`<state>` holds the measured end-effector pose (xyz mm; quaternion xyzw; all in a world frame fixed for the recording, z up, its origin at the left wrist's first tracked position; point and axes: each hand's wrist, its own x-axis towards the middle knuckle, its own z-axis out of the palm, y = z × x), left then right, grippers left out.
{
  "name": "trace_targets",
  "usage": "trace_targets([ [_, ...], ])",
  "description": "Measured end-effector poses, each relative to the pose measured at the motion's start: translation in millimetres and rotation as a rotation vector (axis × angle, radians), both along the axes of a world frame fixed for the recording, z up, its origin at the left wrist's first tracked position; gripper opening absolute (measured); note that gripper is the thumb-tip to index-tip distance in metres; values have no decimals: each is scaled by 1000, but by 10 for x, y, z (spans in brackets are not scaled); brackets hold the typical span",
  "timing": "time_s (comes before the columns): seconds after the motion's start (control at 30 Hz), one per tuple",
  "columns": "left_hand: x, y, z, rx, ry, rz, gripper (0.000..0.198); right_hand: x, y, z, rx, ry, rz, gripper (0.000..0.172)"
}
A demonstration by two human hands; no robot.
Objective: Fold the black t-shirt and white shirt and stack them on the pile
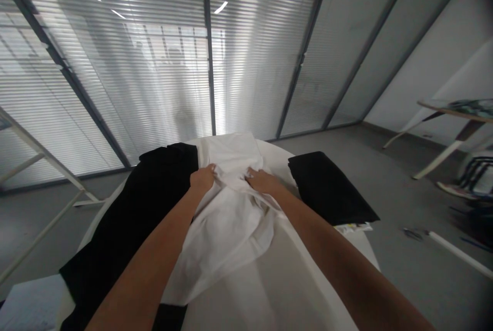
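Note:
A white cloth garment (227,223) lies along the middle of a round white table (283,153), its far part flat and its near part loose and rumpled. My left hand (203,178) is closed on the left edge of the cloth. My right hand (262,179) grips the opposite edge, its fingers pinching the fabric. Between the two hands the material is drawn into a fold. Black cloth (154,202) is spread just left of my left hand. To the right of my right forearm sits a folded black cloth (331,187).
A pale blue-white flat item (36,302) lies at the lower left. White metal frame legs (46,153) stand at the left. Glass partitions with blinds (165,63) rise behind the table. Another table (458,110) and a white pole (460,254) are at the right.

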<state>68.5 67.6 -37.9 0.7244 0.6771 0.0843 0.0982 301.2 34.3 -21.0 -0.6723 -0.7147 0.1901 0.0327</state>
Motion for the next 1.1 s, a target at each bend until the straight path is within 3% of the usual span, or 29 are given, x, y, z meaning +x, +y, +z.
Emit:
trace_targets([
  [0.17,-25,-159,23,42,-8,11,48,-97,40,46,161,-104,-145,52],
  [0.27,-110,-475,54,121,-2,-47,49,-116,-242,68,344,-163,-169,48],
  [0.37,-212,-824,76,252,18,-153,50,-141,-657,35,442,-175,-87,49],
  [0.5,-295,-1169,22,189,-17,-410,45,-204,-1106,-120,375,-178,-33,62],
  [0.6,-294,-1288,-67,138,-22,-485,49,-208,-1197,-235,284,-191,-23,66],
  [0.7,-256,-1302,-135,130,4,-452,52,-132,-1100,-292,210,-175,1,65],
  [0.87,-98,-1163,-188,109,15,-384,54,-6,-778,-309,260,-177,16,55],
  [1.1,192,-829,-248,90,53,-275,56,-230,-566,-264,407,-239,-145,49],
])
